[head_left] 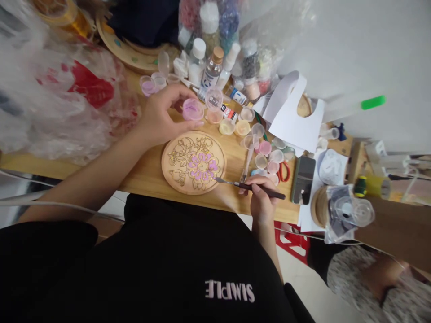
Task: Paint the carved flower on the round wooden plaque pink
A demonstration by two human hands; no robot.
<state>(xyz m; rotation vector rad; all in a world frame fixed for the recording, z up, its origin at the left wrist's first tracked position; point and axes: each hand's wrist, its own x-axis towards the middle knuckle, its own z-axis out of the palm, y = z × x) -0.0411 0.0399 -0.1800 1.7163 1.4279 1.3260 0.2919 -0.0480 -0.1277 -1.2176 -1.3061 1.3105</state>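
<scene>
My left hand (164, 112) closes its fingers and thumb around a small clear cup of purple paste (193, 110) above the far edge of a round wooden board. That wooden board (171, 179) carries raised gold flower outlines, and the largest flower (203, 167) has pinkish-purple petals. In my right hand (262, 197) is a palette knife (259, 189) with a dark handle. Its narrow metal blade points left, with the tip over the board's right side by the purple petals. Whether the tip touches the surface I cannot tell.
Several small paint cups (242, 127) crowd the table right of the board, with red-handled scissors (284, 171) and a phone (303, 179) beyond. Bottles (212, 67) stand at the back. Plastic bags (67, 89) fill the left. Another person's patterned sleeve (350, 269) shows at lower right.
</scene>
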